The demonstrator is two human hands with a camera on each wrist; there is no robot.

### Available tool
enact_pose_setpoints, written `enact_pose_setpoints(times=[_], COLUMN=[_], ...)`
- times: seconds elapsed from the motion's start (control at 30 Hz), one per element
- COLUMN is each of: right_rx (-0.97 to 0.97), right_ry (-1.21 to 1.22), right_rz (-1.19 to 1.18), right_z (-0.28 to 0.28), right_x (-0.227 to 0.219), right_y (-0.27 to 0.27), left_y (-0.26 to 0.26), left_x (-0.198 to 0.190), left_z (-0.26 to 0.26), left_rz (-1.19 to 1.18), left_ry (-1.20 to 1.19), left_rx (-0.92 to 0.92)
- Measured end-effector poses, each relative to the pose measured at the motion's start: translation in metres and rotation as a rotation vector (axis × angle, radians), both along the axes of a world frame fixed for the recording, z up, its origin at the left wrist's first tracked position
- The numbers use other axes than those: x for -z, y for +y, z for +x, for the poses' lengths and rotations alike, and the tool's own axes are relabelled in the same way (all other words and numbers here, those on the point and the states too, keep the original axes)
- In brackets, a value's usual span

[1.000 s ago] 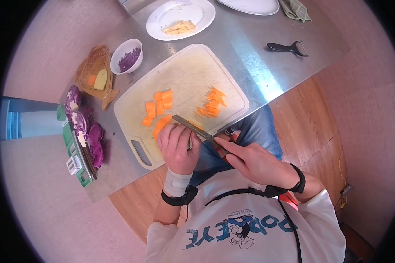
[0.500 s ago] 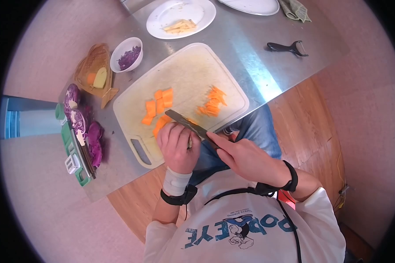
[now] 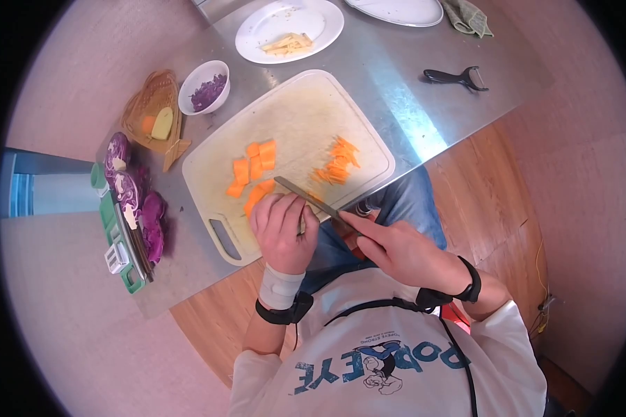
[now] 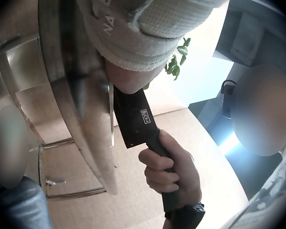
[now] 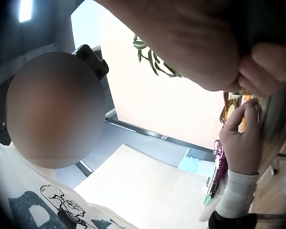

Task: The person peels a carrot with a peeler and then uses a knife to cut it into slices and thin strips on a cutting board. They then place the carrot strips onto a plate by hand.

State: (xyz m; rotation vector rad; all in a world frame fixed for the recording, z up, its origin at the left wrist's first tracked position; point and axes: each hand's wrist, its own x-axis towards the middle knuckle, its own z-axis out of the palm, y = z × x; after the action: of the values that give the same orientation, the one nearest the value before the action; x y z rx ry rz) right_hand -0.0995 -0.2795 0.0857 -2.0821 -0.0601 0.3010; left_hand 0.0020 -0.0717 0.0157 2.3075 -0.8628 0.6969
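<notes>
On the white cutting board [image 3: 295, 115], the left hand [image 3: 284, 233] bends its fingers over orange carrot at the near edge; its fingertips hide most of what they hold. Several carrot slices [image 3: 259, 194] show beside those fingers. The right hand [image 3: 410, 256] grips the handle of a dark knife [image 3: 302, 192], whose blade lies right along the left fingertips. Thin carrot strips [image 3: 339, 161] lie in a pile right of the blade, and thicker carrot pieces [image 3: 255, 160] to its left. In the left wrist view, the right hand [image 4: 174, 171] wraps round the knife's black handle.
Beyond the board stand a bowl of shredded purple cabbage [image 3: 207, 93] and a plate with pale strips [image 3: 289, 44]. At left are a wicker basket [image 3: 146, 104], cabbage pieces [image 3: 153, 226] and a green slicer [image 3: 116, 240]. A black peeler [image 3: 456, 78] lies at right.
Over the last half second the knife and right hand have shifted slightly right, away from the left fingers' far side. The left hand has stayed nearly in place on the carrot.
</notes>
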Motion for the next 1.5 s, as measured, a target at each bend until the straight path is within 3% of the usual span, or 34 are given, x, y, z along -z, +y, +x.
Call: enact_pose_setpoints(times=[0.1,0.2,0.27,0.6,1.0,1.2,1.3,1.37,1.5], right_rx=[-0.022,-0.011,0.043,0.035,-0.005,0.025,0.019,-0.006,0.088], right_ry=[0.106,0.087,-0.053,-0.039,0.048,-0.133,-0.097,0.08,-0.046], right_rz=[-0.022,0.013,0.054,0.084,-0.057,-0.083,-0.073,-0.041,0.068], right_z=[0.0,-0.003,-0.006,-0.007,0.005,0.007,0.007,0.007,0.002], right_x=[-0.006,0.0,0.007,0.003,0.001,0.01,0.007,0.001,0.013], right_y=[0.001,0.002,0.004,0.003,0.014,0.019,0.017,0.01,0.002], left_y=[0.0,0.001,0.001,0.001,0.002,0.001,0.002,0.001,-0.001], left_x=[0.001,0.002,0.003,0.003,-0.002,0.0,-0.001,-0.001,-0.004], left_z=[0.0,-0.001,-0.001,-0.001,0.0,0.0,0.0,0.0,-0.001], left_rz=[0.001,0.014,0.016,0.015,0.024,0.014,0.008,-0.003,-0.002], left_ry=[0.0,0.001,0.002,0.004,0.018,0.022,0.009,0.02,0.04], left_rx=[-0.009,-0.013,-0.014,-0.006,-0.002,0.011,0.003,0.005,0.0])
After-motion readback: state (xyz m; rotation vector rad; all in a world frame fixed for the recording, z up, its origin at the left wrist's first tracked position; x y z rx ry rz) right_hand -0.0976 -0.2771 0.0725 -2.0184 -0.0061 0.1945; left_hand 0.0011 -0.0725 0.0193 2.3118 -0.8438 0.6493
